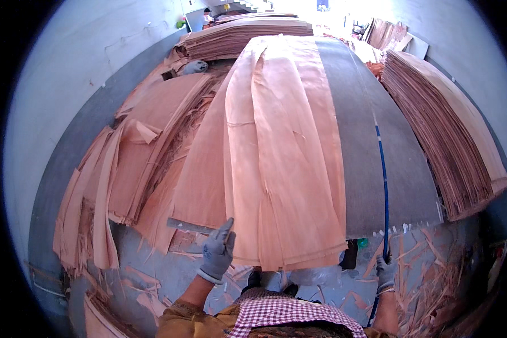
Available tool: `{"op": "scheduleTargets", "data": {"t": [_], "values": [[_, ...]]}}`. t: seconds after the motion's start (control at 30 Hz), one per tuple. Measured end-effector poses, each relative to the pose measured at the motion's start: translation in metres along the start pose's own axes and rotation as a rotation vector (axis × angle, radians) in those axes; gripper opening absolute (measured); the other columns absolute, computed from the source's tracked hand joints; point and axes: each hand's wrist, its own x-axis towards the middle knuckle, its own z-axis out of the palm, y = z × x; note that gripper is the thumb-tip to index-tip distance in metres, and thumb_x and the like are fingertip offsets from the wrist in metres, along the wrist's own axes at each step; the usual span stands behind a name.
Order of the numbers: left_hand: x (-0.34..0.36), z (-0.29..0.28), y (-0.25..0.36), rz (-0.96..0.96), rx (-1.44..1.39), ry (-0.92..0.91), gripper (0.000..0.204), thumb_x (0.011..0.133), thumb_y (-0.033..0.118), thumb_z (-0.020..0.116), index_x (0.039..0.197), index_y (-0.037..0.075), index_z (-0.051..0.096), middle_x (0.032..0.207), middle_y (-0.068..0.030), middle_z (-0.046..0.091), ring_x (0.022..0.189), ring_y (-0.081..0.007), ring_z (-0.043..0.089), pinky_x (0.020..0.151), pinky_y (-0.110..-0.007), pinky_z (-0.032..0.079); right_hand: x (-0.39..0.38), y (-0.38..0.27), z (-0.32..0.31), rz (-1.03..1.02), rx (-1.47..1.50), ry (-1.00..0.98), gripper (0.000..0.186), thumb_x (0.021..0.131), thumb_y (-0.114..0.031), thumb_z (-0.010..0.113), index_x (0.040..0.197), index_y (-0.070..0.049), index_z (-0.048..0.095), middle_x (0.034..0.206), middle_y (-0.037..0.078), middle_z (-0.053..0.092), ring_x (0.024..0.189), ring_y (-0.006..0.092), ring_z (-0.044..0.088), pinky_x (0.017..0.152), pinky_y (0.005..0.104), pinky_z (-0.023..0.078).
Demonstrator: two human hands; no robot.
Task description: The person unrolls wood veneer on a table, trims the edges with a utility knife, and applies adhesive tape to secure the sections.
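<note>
My left hand (pixel 217 249), in a grey glove, is at the near left edge of a wrinkled sheet of wood veneer (pixel 287 163). Its fingers point up and away, stretched out; whether they touch the sheet is unclear. In my right hand (pixel 386 272), also gloved, is a long blue pole (pixel 384 186), gripped near its lower part. The pole runs forward over a dark grey board (pixel 372 135) and ends in a thin pale length. The veneer lies loosely in lengthwise folds on the table, over another flat sheet (pixel 200 186) that shows at its left.
A tall stack of veneer (pixel 434 129) stands at right, another stack (pixel 248 39) at the far end. Loose, torn sheets (pixel 146 152) are heaped at left. Veneer scraps (pixel 152 298) litter the floor. A person (pixel 208 18) is far off at the back left.
</note>
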Motion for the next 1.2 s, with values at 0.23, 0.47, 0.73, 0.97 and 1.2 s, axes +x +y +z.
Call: {"op": "scheduleTargets", "data": {"t": [0.23, 0.47, 0.73, 0.97, 1.2], "values": [[-0.006, -0.006, 0.0, 0.127, 0.024, -0.248, 0.04, 0.079, 0.012, 0.065, 0.118, 0.008, 0.058, 0.093, -0.0116, 0.065, 0.073, -0.0258, 0.062, 0.063, -0.037, 0.048, -0.079, -0.098, 0.049, 0.12, 0.105, -0.272, 0.02, 0.083, -0.025, 0.067, 0.083, -0.007, 0.057, 0.057, -0.001, 0.049, 0.044, 0.0075, 0.043, 0.04, 0.0224, 0.033], [-0.043, -0.035, -0.056, -0.301, -0.383, -0.076, 0.028, 0.091, 0.015, 0.055, 0.115, 0.003, 0.058, 0.094, -0.0099, 0.065, 0.074, -0.0207, 0.063, 0.065, -0.033, 0.051, -0.039, -0.092, 0.105, -0.118, 0.081, -0.341, 0.03, 0.083, -0.021, 0.067, 0.103, -0.001, 0.059, 0.077, 0.004, 0.061, 0.065, 0.0138, 0.057, 0.058, 0.0247, 0.045], [-0.125, -0.039, -0.127, -1.437, -1.134, 0.268, 0.022, 0.088, 0.032, 0.06, 0.104, 0.018, 0.055, 0.08, 0.003, 0.059, 0.056, -0.0103, 0.053, 0.039, -0.022, 0.039, 0.011, -0.067, 0.14, -0.176, -0.436, -0.236, 0.04, 0.081, -0.023, 0.069, 0.11, 0.002, 0.058, 0.084, 0.004, 0.061, 0.073, 0.0108, 0.055, 0.066, 0.0254, 0.045], [-0.13, -0.027, -0.156, -1.447, -1.265, 0.237, 0.021, 0.087, 0.034, 0.06, 0.104, 0.021, 0.056, 0.082, 0.0061, 0.06, 0.056, -0.0074, 0.052, 0.039, -0.02, 0.038, -0.038, -0.061, 0.156, -0.059, -0.342, -0.257, 0.026, 0.076, -0.018, 0.071, 0.091, 0.002, 0.063, 0.071, 0.004, 0.059, 0.058, 0.0125, 0.05, 0.052, 0.0299, 0.042], [-0.154, -0.062, -0.201, -1.509, -1.029, 0.454, 0.021, 0.089, 0.032, 0.059, 0.103, 0.017, 0.053, 0.082, 0.0027, 0.057, 0.053, -0.0087, 0.05, 0.039, -0.023, 0.042, -0.077, 0.002, 0.187, -0.202, -0.246, -0.3, 0.047, 0.075, -0.012, 0.067, 0.115, 0.007, 0.051, 0.109, 0.014, 0.054, 0.088, 0.0207, 0.053, 0.083, 0.0305, 0.042]]}}
